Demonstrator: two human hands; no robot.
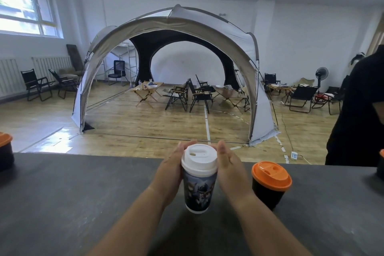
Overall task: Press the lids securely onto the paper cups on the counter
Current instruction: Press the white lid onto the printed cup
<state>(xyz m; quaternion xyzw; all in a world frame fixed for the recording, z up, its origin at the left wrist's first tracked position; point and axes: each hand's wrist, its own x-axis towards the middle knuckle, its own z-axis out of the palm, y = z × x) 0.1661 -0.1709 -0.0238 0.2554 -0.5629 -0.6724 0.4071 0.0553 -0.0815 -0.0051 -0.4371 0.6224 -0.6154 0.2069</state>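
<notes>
Grey counter (83, 193) carries a printed paper cup (198, 191) near its middle, white lid (199, 157) seated on top. The left hand (172, 170) curls its fingers round the lid's far side. The right hand (230, 172) lays nearly straight fingers against the lid's right edge. Just right of that hand stands a black cup with an orange lid (270, 185). Another orange-lidded cup (5, 151) sits at the far left edge. A person in black (357, 110) stands beyond the counter, and a dome tent (172, 27) rises behind.

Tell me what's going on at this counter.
A person holds a printed cup between both hands at the counter. The left hand curls round its top; the right hand lies flat against the white lid, which sits on the cup. A black cup to the right wears an orange lid.
</notes>
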